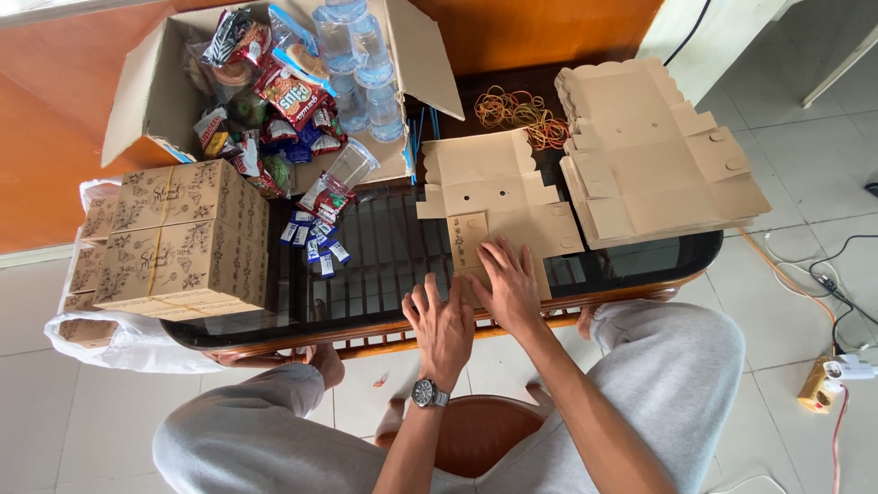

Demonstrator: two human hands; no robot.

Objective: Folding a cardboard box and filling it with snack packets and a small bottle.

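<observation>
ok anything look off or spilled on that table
Yes. A clear plastic cup lies tipped on its side at the open carton's front edge, and small blue-and-white sachets are scattered loose on the glass table below it. Both hands press on a flat cardboard blank.

Plain tan flat cardboard box blank (498, 206), brown folded cardboard boxes with dark floral print (183, 233), orange and yellow rubber bands (521, 112), grey cotton trousers (681, 366), white floor tiles (805, 155)

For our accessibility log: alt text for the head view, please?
Seated at a glass-topped table, a person presses the left hand and right hand onto a flat cardboard box blank. Nearby are stacked blanks, finished boxes, rubber bands and a snack carton.
</observation>
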